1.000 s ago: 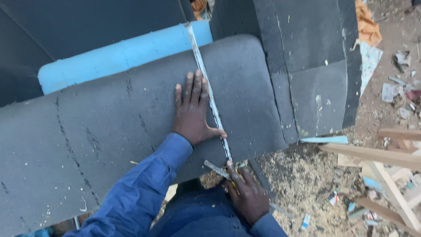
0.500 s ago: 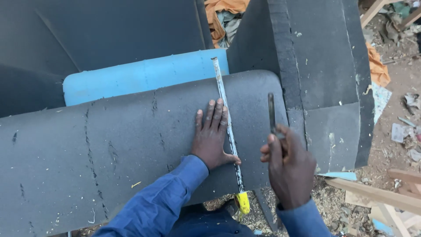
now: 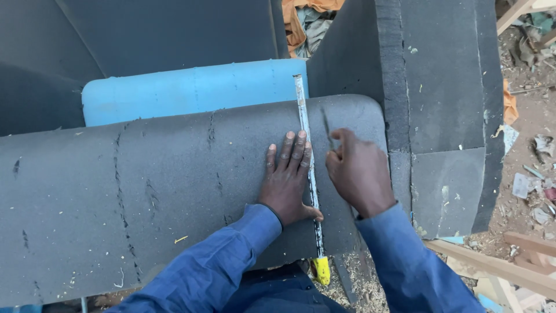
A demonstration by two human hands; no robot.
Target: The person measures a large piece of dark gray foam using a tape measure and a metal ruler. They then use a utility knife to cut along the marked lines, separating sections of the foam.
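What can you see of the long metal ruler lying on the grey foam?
The metal ruler is a thin, silvery, worn strip with a yellow end nearest the person. It lies flat across the curved grey foam sheet, its far tip over the blue foam. The left hand presses beside it; the right hand holds a thin blade beside its other edge.

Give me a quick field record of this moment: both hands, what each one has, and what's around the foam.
Left hand: flat on the dark grey curved foam sheet, pinning the thin metal straightedge with a yellow end.
Right hand: grips a slim dark blade, tip on the foam just right of the straightedge.
Behind: light blue foam pad.
Right: upright dark grey foam block.
Ground: wooden slats.
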